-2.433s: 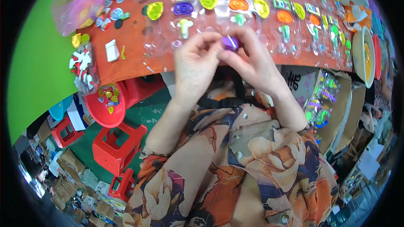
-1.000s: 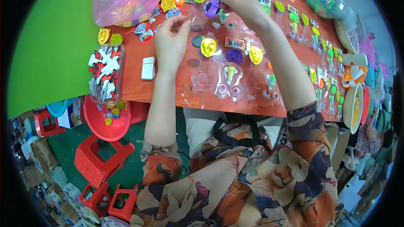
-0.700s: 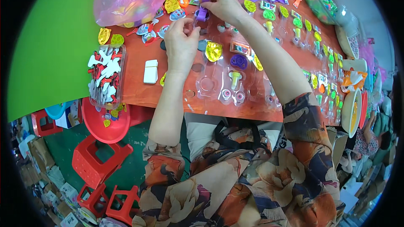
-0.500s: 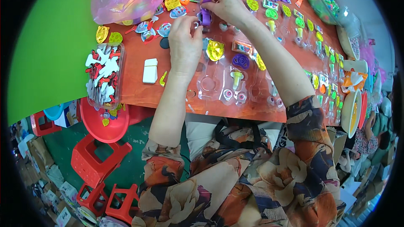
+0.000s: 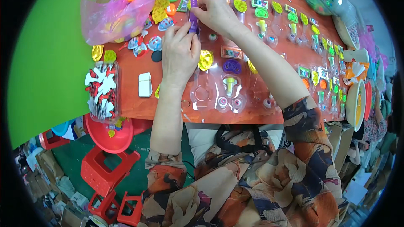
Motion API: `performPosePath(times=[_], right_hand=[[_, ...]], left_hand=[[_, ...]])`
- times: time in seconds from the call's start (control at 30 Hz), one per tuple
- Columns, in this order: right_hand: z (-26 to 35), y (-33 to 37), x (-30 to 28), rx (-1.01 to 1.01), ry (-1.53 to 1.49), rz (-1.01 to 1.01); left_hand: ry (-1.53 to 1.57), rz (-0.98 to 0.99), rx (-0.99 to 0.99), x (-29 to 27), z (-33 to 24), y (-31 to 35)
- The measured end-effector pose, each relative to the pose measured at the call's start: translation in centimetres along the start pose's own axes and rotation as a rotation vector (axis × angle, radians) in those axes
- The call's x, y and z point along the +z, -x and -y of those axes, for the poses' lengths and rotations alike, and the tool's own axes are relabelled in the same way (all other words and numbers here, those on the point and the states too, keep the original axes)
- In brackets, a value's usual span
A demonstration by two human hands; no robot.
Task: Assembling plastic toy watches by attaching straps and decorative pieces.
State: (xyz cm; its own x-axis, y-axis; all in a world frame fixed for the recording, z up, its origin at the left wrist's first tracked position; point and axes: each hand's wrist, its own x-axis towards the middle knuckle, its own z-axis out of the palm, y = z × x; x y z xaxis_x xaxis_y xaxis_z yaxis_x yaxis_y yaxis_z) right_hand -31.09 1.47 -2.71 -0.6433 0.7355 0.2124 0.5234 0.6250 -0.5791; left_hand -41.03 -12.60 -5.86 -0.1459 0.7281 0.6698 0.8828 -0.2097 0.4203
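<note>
Both hands meet over the orange table [image 5: 134, 101], pinching a purple toy watch strap [image 5: 193, 6]: the left hand [image 5: 180, 54] grips its lower end, the right hand [image 5: 216, 13] its upper part. A clear blister tray [image 5: 219, 92] lies just below them, a pink plastic bag [image 5: 122, 6] to the left, and a small white box [image 5: 144, 85] nearby.
</note>
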Motion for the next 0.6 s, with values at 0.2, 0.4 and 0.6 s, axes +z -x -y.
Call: performPosePath(times=[0.2,0.4,0.6], right_hand=[[-2.7,-3.0,-0.3,0.127,0.202,-0.094],[-6.5,-7.4,-3.2,-0.181,0.534,0.021],[-7.0,-10.2,-4.3,-0.294,0.6,0.111]], left_hand=[[-0.082,0.052,-0.024,0.4,-0.8,-0.3],[-0.017,0.026,-0.07,0.3,-0.9,-0.5],[-0.074,-0.062,-0.092,-0.9,-0.6,-0.5]])
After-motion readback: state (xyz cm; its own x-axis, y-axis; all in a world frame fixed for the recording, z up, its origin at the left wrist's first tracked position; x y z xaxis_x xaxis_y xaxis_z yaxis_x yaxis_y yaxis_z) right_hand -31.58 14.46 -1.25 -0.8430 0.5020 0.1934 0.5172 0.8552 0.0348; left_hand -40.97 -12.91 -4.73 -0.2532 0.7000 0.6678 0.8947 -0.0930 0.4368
